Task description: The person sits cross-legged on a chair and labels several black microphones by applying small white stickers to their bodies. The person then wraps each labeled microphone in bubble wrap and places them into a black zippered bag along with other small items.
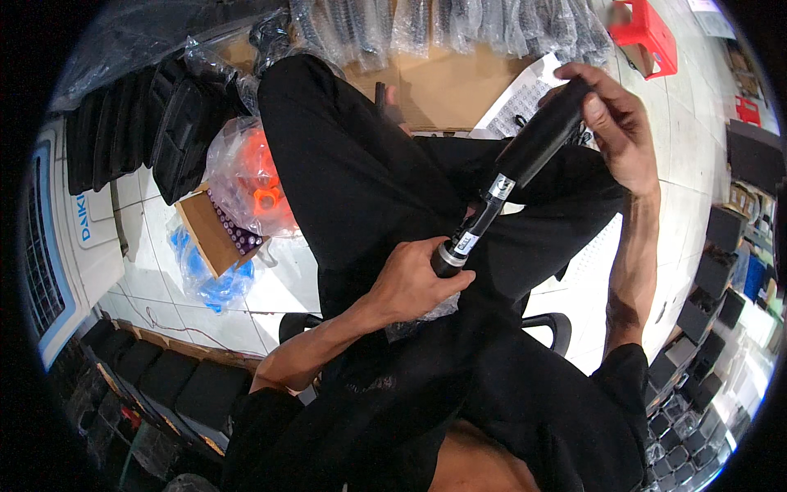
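Head, blk tube (537, 141), bag (222, 156) w/ orange pcs (259, 154)

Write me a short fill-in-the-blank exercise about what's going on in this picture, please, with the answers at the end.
1. The left hand grips the black cylinder at the end ____ to the person's body.
2. The right hand holds the cylinder at its ____ end.
3. The stool at the upper right is coloured ____.
4. The items in the clear bag beside the person's knee are coloured ____.

Missing words: nearer; far; red; orange.
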`<state>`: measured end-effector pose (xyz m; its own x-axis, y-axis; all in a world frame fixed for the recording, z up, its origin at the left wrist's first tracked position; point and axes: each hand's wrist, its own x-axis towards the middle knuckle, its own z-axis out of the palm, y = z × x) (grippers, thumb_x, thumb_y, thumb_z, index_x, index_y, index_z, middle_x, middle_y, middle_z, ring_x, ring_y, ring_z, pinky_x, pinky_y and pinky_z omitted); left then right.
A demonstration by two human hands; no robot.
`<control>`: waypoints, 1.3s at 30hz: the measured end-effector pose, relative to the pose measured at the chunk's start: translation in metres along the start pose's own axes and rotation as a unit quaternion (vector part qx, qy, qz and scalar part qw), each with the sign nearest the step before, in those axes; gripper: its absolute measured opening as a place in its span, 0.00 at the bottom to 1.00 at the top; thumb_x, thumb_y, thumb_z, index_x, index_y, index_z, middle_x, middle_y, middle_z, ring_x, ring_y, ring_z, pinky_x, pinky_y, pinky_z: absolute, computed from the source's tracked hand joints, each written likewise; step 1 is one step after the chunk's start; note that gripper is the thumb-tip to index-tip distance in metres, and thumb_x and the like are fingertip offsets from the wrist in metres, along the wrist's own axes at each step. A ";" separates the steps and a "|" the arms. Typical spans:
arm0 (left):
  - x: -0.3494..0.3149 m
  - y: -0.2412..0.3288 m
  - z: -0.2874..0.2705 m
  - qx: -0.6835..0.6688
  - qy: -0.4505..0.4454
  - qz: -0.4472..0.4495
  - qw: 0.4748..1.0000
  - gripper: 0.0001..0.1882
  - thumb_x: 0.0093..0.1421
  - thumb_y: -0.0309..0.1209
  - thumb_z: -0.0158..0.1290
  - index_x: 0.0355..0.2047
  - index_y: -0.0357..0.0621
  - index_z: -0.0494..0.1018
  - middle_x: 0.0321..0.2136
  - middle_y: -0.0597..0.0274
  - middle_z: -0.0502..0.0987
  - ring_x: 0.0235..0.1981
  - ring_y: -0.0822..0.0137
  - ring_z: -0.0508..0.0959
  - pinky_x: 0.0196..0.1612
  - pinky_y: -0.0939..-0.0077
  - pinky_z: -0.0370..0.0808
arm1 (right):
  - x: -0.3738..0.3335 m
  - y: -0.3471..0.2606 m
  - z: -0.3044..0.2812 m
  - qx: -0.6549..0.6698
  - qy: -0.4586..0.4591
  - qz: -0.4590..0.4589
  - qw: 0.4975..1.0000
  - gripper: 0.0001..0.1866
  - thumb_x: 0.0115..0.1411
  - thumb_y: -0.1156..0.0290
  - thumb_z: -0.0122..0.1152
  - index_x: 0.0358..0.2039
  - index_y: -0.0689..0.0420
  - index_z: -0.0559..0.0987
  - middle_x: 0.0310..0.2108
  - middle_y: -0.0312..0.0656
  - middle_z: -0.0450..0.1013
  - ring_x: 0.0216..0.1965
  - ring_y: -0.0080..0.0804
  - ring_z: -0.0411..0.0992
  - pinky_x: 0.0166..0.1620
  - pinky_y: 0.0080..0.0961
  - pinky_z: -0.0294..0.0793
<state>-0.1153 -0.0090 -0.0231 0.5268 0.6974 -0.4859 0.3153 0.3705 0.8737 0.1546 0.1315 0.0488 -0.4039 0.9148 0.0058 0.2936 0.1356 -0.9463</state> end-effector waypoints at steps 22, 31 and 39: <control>0.001 0.014 -0.002 0.069 -0.048 0.006 0.996 0.18 0.55 0.36 0.61 0.32 0.30 0.75 0.15 0.58 0.74 0.17 0.64 0.78 0.27 0.70 0.76 | -0.004 -0.020 0.023 -0.166 -0.318 0.199 0.912 0.20 0.53 0.58 0.70 0.37 0.64 0.82 0.25 0.38 0.78 0.31 0.30 0.80 0.35 0.27 0.78; 0.002 0.007 0.001 0.069 -0.013 0.031 0.997 0.17 0.53 0.36 0.64 0.28 0.33 0.74 0.16 0.59 0.71 0.18 0.65 0.75 0.27 0.67 0.73 | -0.021 -0.029 0.035 -0.102 -0.165 0.088 0.977 0.23 0.60 0.53 0.65 0.48 0.58 0.77 0.26 0.43 0.78 0.27 0.31 0.78 0.33 0.31 0.78; 0.001 0.015 -0.002 0.058 -0.042 -0.014 0.997 0.17 0.53 0.37 0.64 0.27 0.34 0.73 0.15 0.60 0.69 0.16 0.66 0.72 0.25 0.67 0.71 | -0.027 -0.030 0.033 -0.166 -0.199 0.111 0.960 0.25 0.61 0.58 0.65 0.51 0.61 0.73 0.24 0.41 0.76 0.24 0.27 0.75 0.27 0.25 0.72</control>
<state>-0.1116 -0.0015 -0.0104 0.5801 0.6320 -0.5139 0.4165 0.3120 0.8539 0.1287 0.0902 0.0662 -0.5790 0.7267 -0.3697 0.6432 0.1284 -0.7549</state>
